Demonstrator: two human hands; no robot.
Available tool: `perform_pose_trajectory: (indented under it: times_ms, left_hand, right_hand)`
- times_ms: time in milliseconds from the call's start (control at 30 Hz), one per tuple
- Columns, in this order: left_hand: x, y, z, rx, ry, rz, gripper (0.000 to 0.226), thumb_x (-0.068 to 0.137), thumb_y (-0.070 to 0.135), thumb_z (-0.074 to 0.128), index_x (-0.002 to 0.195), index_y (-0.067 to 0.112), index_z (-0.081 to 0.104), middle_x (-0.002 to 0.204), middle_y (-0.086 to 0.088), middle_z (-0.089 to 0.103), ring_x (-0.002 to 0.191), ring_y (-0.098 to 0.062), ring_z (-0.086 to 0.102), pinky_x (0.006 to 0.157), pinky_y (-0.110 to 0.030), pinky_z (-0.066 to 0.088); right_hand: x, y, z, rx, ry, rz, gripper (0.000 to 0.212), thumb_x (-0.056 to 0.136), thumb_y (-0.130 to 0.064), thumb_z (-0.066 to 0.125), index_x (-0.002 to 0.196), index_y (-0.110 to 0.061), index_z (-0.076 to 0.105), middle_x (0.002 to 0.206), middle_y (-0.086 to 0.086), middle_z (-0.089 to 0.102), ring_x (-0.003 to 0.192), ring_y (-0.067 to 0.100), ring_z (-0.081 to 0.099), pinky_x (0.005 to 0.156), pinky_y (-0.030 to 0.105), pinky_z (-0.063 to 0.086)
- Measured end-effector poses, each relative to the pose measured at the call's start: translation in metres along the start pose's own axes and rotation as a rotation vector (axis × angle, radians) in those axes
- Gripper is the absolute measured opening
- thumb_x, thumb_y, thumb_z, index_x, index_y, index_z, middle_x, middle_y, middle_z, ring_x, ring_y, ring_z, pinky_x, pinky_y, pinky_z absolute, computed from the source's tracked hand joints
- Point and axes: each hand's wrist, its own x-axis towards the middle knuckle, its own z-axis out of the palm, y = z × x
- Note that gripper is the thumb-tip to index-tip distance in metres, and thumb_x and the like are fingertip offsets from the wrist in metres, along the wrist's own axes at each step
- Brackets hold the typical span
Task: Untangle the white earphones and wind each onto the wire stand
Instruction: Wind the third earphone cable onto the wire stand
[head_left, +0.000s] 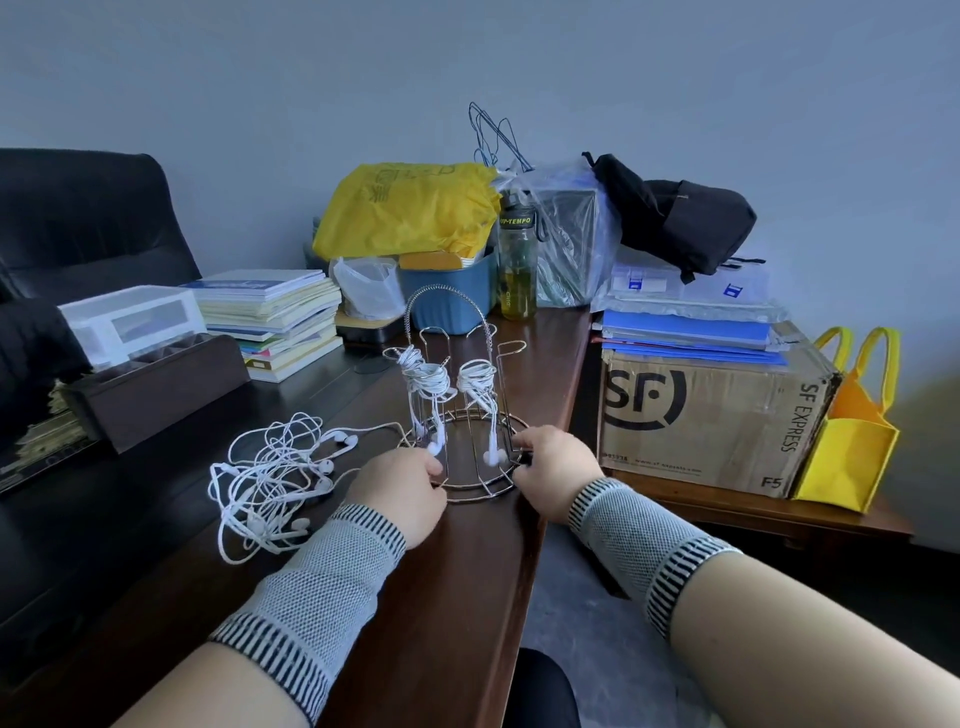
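Left hand (402, 486): fingers curled onto the near-left rim of the wire stand (470, 447), holding it. Right hand (553, 467): fingers curled on the near-right rim, likewise holding.

Wire stand: upright on the table's (441, 597) right edge, long axis vertical, arched handle uppermost; two wound earphones (452, 382) hang from its hooks, buds downward.

Tangled earphones (275, 478): loose white heap flat on the table, just left of the left hand, no clear long axis; one cord trails right towards the stand's base. Left hand is nearer, so the next reach probably falls to it.
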Motion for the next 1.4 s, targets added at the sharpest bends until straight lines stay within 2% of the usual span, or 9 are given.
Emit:
perform_pose_trajectory:
  times_ms: [200, 467, 633, 733, 900, 1133, 1267, 1333, 1400]
  left_hand:
    - [0.017, -0.014, 0.01, -0.003, 0.103, -0.023, 0.035, 0.094, 0.016, 0.054, 0.126, 0.027, 0.063, 0.128, 0.003, 0.062, 0.118, -0.019, 0.057, 0.099, -0.03, 0.044]
    - [0.021, -0.017, 0.012, 0.037, 0.139, 0.022, 0.032, 0.095, 0.031, 0.053, 0.125, 0.026, 0.063, 0.124, 0.0, 0.063, 0.115, -0.022, 0.057, 0.094, -0.032, 0.045]
    - [0.02, -0.017, 0.014, 0.038, 0.145, 0.074, 0.037, 0.097, 0.036, 0.049, 0.131, 0.03, 0.058, 0.134, 0.006, 0.057, 0.121, -0.017, 0.054, 0.097, -0.03, 0.043]
    - [0.018, -0.014, 0.016, 0.068, 0.135, 0.117, 0.035, 0.097, 0.035, 0.047, 0.129, 0.032, 0.06, 0.133, 0.007, 0.057, 0.12, -0.017, 0.054, 0.097, -0.031, 0.044]
    - [0.016, -0.009, 0.019, 0.096, 0.105, 0.173, 0.032, 0.096, 0.035, 0.047, 0.124, 0.031, 0.063, 0.127, 0.007, 0.059, 0.117, -0.016, 0.055, 0.095, -0.03, 0.044]
    - [0.017, -0.008, 0.022, 0.079, 0.052, 0.29, 0.039, 0.097, 0.035, 0.045, 0.134, 0.029, 0.056, 0.141, 0.013, 0.049, 0.128, -0.01, 0.047, 0.105, -0.025, 0.036]
    - [0.02, -0.01, 0.017, 0.1, 0.032, 0.265, 0.036, 0.098, 0.03, 0.044, 0.129, 0.026, 0.062, 0.137, 0.01, 0.054, 0.126, -0.013, 0.05, 0.104, -0.027, 0.038]
    - [0.023, -0.013, 0.015, 0.089, 0.035, 0.241, 0.032, 0.097, 0.029, 0.044, 0.12, 0.025, 0.067, 0.129, 0.008, 0.061, 0.119, -0.016, 0.054, 0.1, -0.029, 0.042]
    - [0.024, -0.016, 0.013, 0.066, 0.03, 0.22, 0.031, 0.097, 0.03, 0.046, 0.12, 0.026, 0.067, 0.128, 0.009, 0.061, 0.12, -0.017, 0.054, 0.1, -0.029, 0.042]
  right_hand:
    - [0.002, 0.003, 0.012, -0.148, -0.025, -0.068, 0.041, 0.094, -0.036, 0.048, 0.132, -0.022, 0.056, 0.136, 0.001, 0.05, 0.124, 0.023, 0.042, 0.106, 0.033, 0.037]
    - [0.008, -0.009, 0.02, -0.323, 0.039, -0.049, 0.043, 0.095, -0.054, 0.041, 0.125, -0.027, 0.055, 0.131, 0.001, 0.047, 0.122, 0.024, 0.039, 0.102, 0.042, 0.039]
    - [0.004, -0.01, 0.019, -0.33, 0.092, -0.095, 0.036, 0.095, -0.041, 0.039, 0.122, -0.02, 0.049, 0.128, 0.002, 0.045, 0.12, 0.025, 0.04, 0.1, 0.041, 0.039]
    - [0.003, -0.01, 0.018, -0.291, 0.066, -0.066, 0.032, 0.093, -0.033, 0.039, 0.121, -0.017, 0.046, 0.128, 0.003, 0.045, 0.12, 0.025, 0.042, 0.098, 0.041, 0.04]
    - [0.007, -0.009, 0.018, -0.337, 0.049, -0.07, 0.03, 0.098, -0.033, 0.037, 0.121, -0.017, 0.047, 0.128, 0.004, 0.045, 0.119, 0.026, 0.04, 0.098, 0.041, 0.039]
    - [0.006, -0.009, 0.017, -0.359, 0.036, -0.128, 0.033, 0.099, -0.043, 0.038, 0.12, -0.02, 0.048, 0.125, 0.002, 0.047, 0.12, 0.025, 0.038, 0.099, 0.04, 0.039]
    - [0.001, -0.007, 0.019, -0.272, 0.121, -0.138, 0.029, 0.093, -0.034, 0.045, 0.118, -0.018, 0.049, 0.122, 0.002, 0.046, 0.117, 0.025, 0.042, 0.098, 0.038, 0.041]
    - [0.0, -0.007, 0.018, -0.24, 0.139, -0.104, 0.035, 0.089, -0.031, 0.046, 0.122, -0.018, 0.046, 0.125, 0.002, 0.044, 0.117, 0.024, 0.042, 0.099, 0.037, 0.041]
    - [0.0, -0.008, 0.018, -0.204, 0.113, -0.044, 0.044, 0.088, -0.031, 0.046, 0.13, -0.018, 0.041, 0.13, 0.003, 0.044, 0.122, 0.024, 0.041, 0.103, 0.038, 0.039]
